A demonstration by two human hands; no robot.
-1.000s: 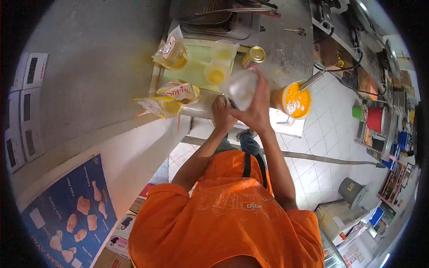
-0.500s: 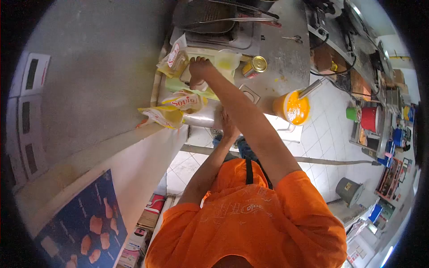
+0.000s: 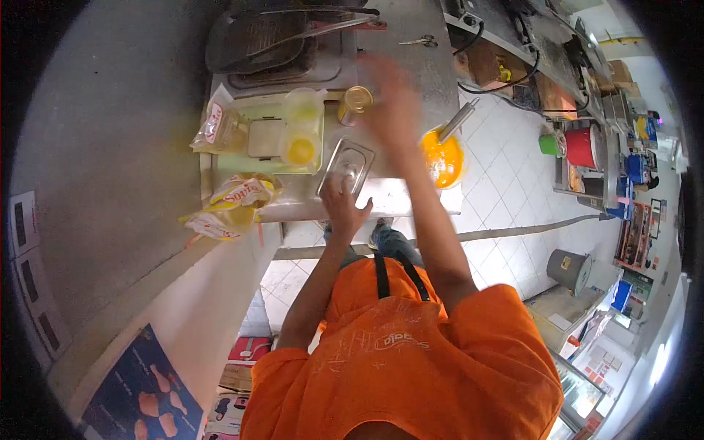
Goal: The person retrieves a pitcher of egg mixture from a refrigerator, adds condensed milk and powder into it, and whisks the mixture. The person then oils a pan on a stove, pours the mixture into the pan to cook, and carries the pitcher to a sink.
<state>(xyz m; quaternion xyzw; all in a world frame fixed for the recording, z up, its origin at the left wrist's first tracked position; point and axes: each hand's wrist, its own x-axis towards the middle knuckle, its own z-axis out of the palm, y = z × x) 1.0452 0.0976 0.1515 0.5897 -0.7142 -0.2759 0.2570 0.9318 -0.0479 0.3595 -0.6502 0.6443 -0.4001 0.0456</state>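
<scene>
Flanked, near the front edge of the worktop, by crumpled yellow-and-white pouches at centre left and by orange liquid right of centre, with a metal handle slanting out. Bordered farther back by a pale green tray bearing two plastic cups; obstructed on the right by the right hand, blurred beside the gold-topped can, fingers too smeared to tell spread from closed. Hemmed in at upper left by a dark pan.

At frame centre on the worktop, touched at the near end by the left hand, thumb spread away from the other fingers: the metal dish. Rectangular, silvery, shiny, recessed in the middle.
</scene>
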